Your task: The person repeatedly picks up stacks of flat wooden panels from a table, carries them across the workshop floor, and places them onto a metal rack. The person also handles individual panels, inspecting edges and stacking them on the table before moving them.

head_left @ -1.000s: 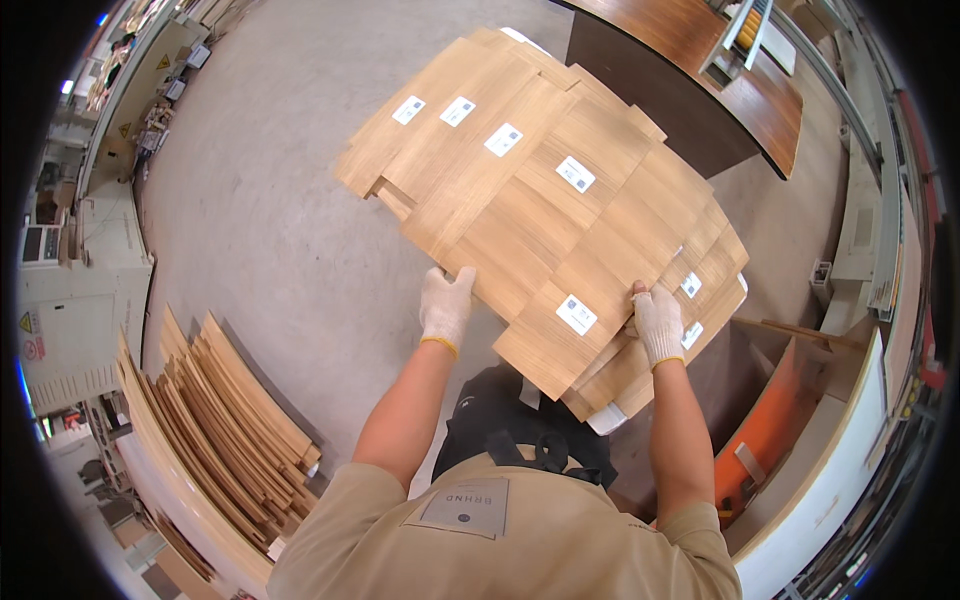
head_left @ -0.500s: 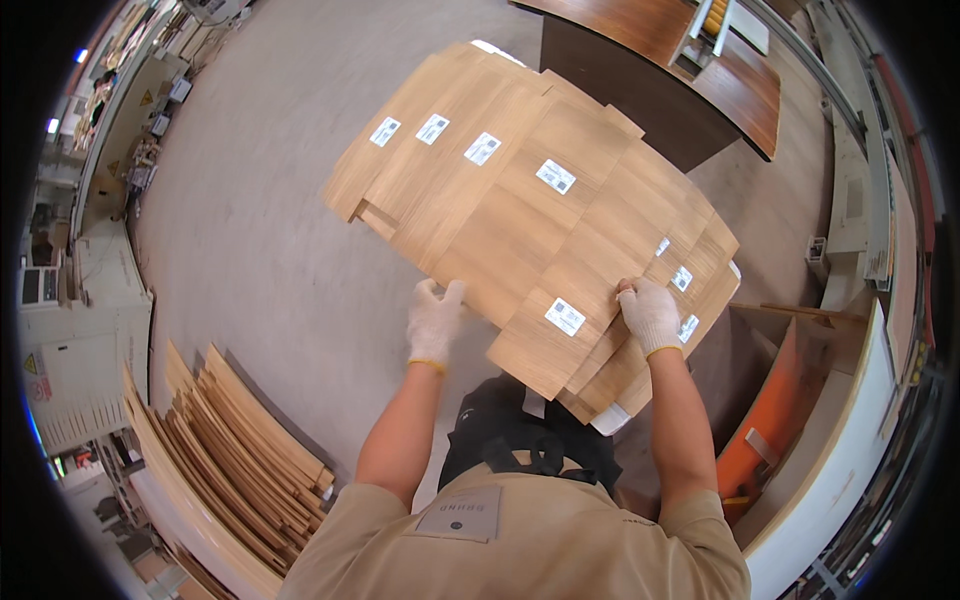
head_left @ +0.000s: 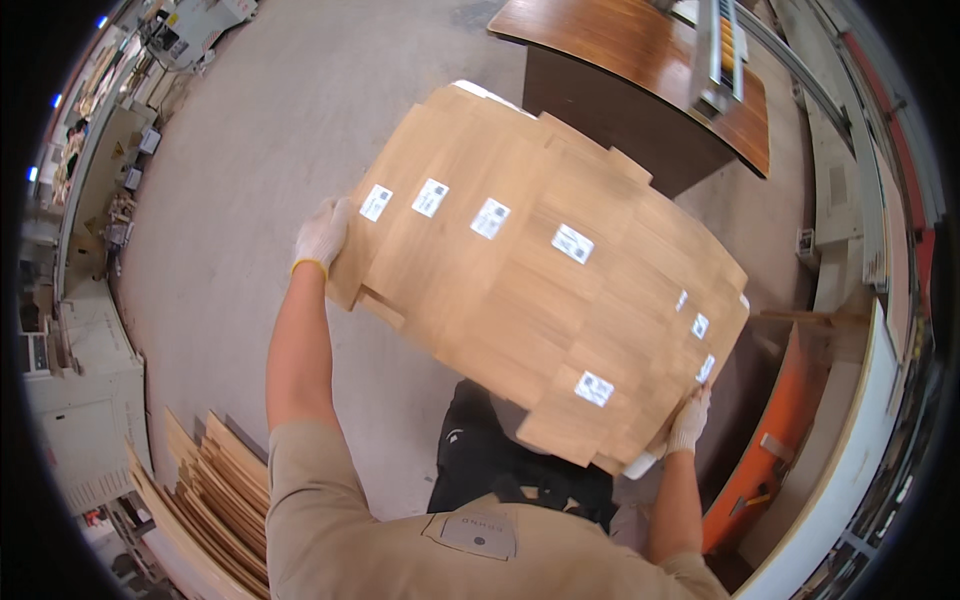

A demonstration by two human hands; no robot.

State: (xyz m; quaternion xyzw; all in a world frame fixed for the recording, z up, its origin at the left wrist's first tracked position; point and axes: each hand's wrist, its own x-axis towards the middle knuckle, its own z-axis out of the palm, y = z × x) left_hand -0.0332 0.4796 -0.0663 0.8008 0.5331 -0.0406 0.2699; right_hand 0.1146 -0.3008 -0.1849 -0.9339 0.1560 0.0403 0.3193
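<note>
Several light-brown wood-grain panels (head_left: 480, 290) lie overlapping in front of me, with white labels on their faces. White corners of something beneath them show at the far and near edges. My left hand (head_left: 323, 232), in a whitish glove with a yellow cuff, is closed on the panels' left edge, its fingertips partly hidden. At the lower right edge, my right hand (head_left: 689, 420), gloved too, grips the panels' rim beside a label. What lies under the panels is mostly hidden.
A brown wood-topped table (head_left: 610, 50) with a metal roller frame (head_left: 718, 55) stands beyond. Long wooden strips (head_left: 205, 490) lean at the lower left. An orange panel (head_left: 765, 440) and a pale board (head_left: 840, 470) stand on the right. Machines line the left side.
My left hand has gone from below the near edge, fingers free, to the panels' left edge. My right hand has slid from the panels' top face to their lower right edge.
</note>
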